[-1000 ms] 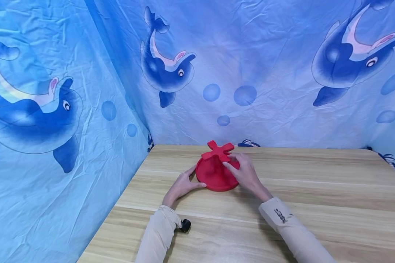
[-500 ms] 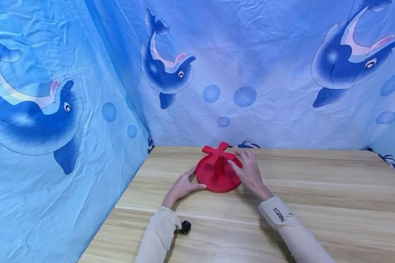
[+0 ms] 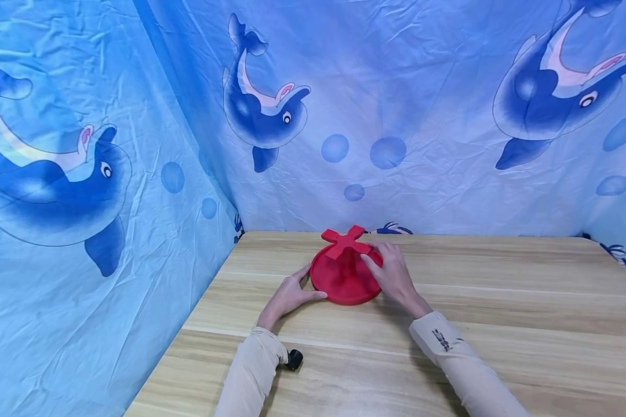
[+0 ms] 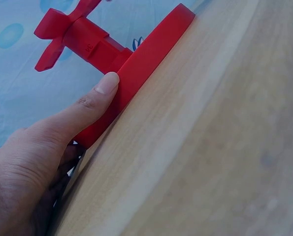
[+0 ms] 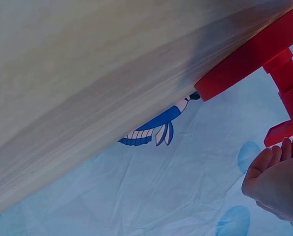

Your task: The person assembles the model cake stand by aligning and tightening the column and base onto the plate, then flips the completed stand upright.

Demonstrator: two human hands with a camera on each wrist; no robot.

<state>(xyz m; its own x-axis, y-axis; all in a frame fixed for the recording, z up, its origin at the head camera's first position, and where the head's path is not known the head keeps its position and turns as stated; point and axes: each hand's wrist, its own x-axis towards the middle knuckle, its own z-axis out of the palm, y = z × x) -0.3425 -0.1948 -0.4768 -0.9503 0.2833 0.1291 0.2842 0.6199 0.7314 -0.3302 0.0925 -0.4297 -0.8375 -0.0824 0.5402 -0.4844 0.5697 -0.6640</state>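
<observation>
On the table stands a red round base (image 3: pixel 332 284) with a thick upright post (image 4: pixel 89 43) at its middle. Topping the post is a red cross-shaped handle (image 3: pixel 346 241) with flat, flaring arms. My left hand (image 3: pixel 288 296) grips the base's left rim; in the left wrist view its thumb presses the outer edge, while its other fingers are mostly hidden. My right hand (image 3: pixel 395 273) pinches the handle's near right arm between thumb and fingers. In the right wrist view its curled fingertips (image 5: pixel 286 148) meet that arm, and the thumb is hidden.
The wooden table (image 3: pixel 501 301) carries the red piece near its back edge. Blue cloth (image 3: pixel 438 191) printed with dolphins hangs behind and on the left. A small black device (image 3: pixel 294 359) sits at the left cuff.
The cross-shaped handle has turned on its post, its arms pointing differently from a second ago. My right hand has shifted slightly right, its fingers drawing back to the arm. My left hand stays on the rim.
</observation>
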